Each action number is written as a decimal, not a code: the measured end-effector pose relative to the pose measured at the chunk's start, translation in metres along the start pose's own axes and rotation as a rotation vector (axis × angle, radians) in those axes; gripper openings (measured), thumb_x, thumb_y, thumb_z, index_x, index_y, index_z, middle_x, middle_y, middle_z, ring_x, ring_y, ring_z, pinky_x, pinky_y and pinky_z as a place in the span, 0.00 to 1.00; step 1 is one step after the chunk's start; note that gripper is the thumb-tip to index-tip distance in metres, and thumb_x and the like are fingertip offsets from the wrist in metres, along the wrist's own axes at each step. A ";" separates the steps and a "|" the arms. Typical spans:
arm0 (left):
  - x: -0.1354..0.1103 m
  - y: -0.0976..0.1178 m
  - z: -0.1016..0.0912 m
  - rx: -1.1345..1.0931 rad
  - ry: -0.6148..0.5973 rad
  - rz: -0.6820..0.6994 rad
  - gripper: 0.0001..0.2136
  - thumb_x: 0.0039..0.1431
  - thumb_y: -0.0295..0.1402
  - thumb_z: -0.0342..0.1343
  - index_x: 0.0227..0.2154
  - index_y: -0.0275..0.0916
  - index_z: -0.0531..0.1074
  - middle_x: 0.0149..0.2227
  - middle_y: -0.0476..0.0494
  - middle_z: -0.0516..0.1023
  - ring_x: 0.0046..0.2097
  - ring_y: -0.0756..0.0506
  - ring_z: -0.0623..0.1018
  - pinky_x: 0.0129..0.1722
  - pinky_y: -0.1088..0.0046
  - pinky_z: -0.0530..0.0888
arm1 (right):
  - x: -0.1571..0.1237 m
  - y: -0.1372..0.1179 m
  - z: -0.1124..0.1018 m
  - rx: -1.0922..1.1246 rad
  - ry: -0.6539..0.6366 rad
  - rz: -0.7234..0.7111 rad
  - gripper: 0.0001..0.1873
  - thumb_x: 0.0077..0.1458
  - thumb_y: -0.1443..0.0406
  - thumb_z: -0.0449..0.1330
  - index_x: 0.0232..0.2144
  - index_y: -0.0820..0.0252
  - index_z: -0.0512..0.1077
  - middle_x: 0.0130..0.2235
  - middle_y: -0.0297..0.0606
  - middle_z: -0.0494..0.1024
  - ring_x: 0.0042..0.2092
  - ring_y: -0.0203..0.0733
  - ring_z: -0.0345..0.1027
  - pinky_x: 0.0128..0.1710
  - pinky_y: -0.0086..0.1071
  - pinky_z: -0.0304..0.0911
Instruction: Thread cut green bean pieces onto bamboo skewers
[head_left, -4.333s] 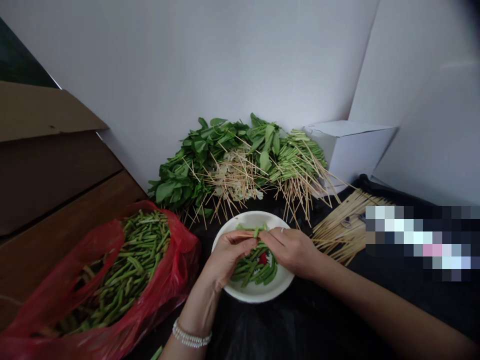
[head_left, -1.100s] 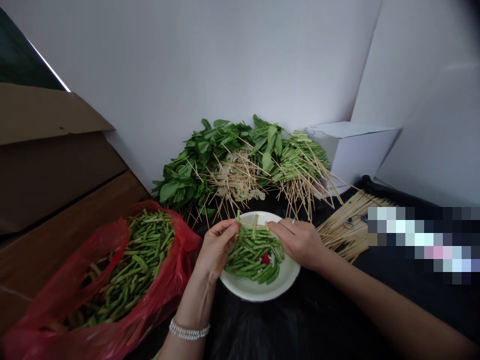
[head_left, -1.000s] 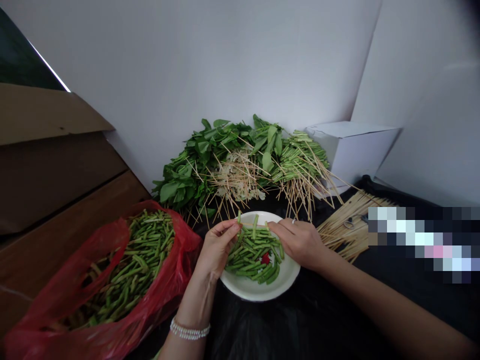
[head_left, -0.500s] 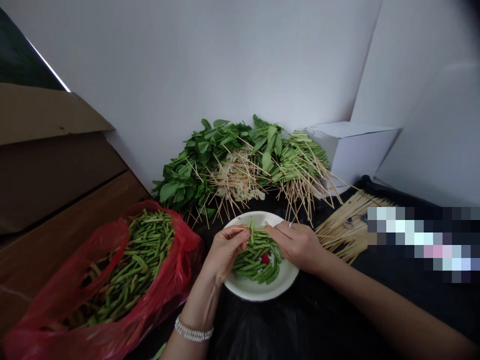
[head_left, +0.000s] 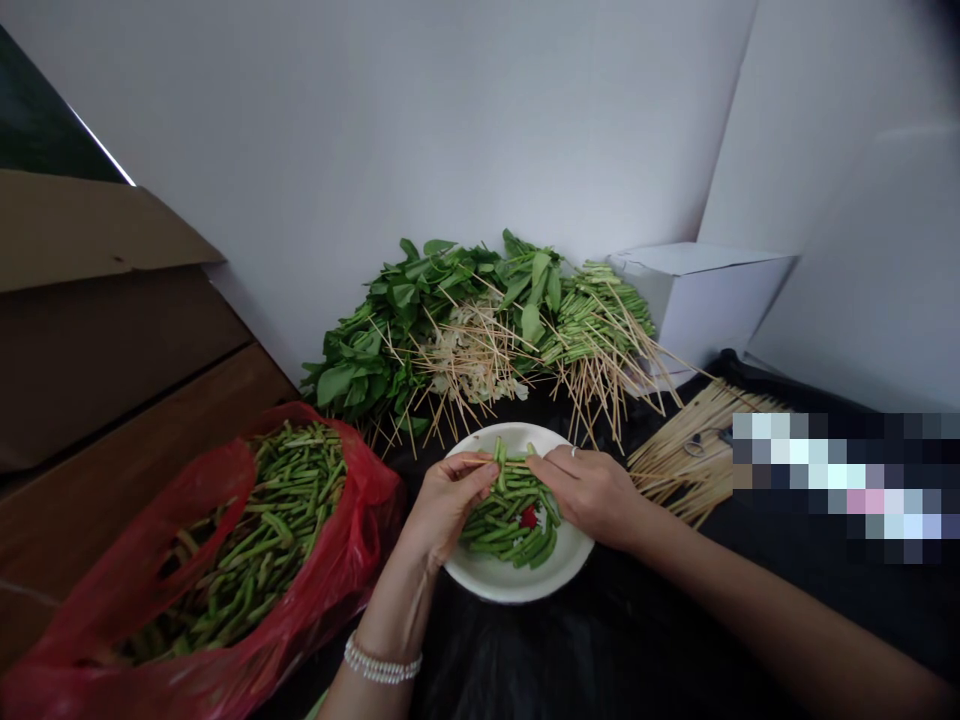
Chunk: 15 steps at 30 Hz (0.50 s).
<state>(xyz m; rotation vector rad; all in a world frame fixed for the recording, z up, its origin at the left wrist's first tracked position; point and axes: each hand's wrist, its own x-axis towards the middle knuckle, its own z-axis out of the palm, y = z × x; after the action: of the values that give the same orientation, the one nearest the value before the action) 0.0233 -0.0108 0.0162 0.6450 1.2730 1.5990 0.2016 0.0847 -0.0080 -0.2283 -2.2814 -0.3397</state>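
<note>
My left hand [head_left: 448, 505] and my right hand [head_left: 589, 490] pinch a thin wooden skewer [head_left: 487, 462] level above a white plate [head_left: 517, 581]. A green bean piece [head_left: 501, 470] stands across the skewer between my hands. Below them, cut green beans [head_left: 510, 533] and a small red bit [head_left: 529, 516] lie on the plate. A ring shows on my right hand, and a beaded bracelet [head_left: 382, 665] circles my left wrist.
A red plastic bag [head_left: 360, 480] full of cut green beans [head_left: 262, 530] stands to the left. Behind the plate lies a heap of skewered greens [head_left: 465, 330]. A bundle of bare skewers [head_left: 675, 470] lies right, by a white box [head_left: 712, 300]. Cardboard [head_left: 90, 240] stands far left.
My hands have come closer together over the plate and now pinch the skewer between them. A second ago they were further apart, with the left at the plate's left rim.
</note>
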 end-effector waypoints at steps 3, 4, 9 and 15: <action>-0.001 -0.003 0.003 0.020 -0.012 0.002 0.13 0.32 0.30 0.73 0.25 0.34 0.79 0.23 0.51 0.76 0.24 0.56 0.71 0.27 0.83 0.70 | 0.001 -0.003 0.000 0.035 -0.003 0.001 0.13 0.60 0.72 0.46 0.39 0.65 0.71 0.28 0.36 0.70 0.29 0.38 0.62 0.27 0.32 0.56; -0.002 -0.004 0.004 0.035 -0.025 0.002 0.13 0.32 0.30 0.73 0.25 0.34 0.79 0.23 0.50 0.76 0.24 0.56 0.72 0.27 0.82 0.70 | 0.002 -0.005 -0.001 0.068 -0.020 0.012 0.13 0.60 0.72 0.46 0.38 0.65 0.71 0.27 0.36 0.70 0.29 0.37 0.62 0.27 0.31 0.56; -0.005 -0.004 0.006 0.128 -0.075 0.060 0.13 0.36 0.32 0.72 0.27 0.35 0.79 0.27 0.47 0.80 0.28 0.52 0.75 0.32 0.77 0.71 | 0.006 -0.008 -0.001 0.113 -0.036 0.029 0.13 0.61 0.71 0.46 0.37 0.64 0.71 0.27 0.35 0.70 0.28 0.37 0.63 0.27 0.31 0.57; -0.003 0.011 -0.014 0.598 -0.081 0.256 0.10 0.46 0.36 0.65 0.31 0.37 0.80 0.33 0.42 0.81 0.34 0.45 0.77 0.37 0.69 0.72 | 0.003 0.004 0.000 0.054 0.062 0.102 0.14 0.62 0.71 0.46 0.40 0.66 0.72 0.28 0.36 0.72 0.29 0.36 0.65 0.28 0.29 0.58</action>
<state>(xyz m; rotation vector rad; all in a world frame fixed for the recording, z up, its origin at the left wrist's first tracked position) 0.0089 -0.0195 0.0225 1.2720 1.6705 1.3623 0.2010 0.0889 -0.0050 -0.3012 -2.2060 -0.2295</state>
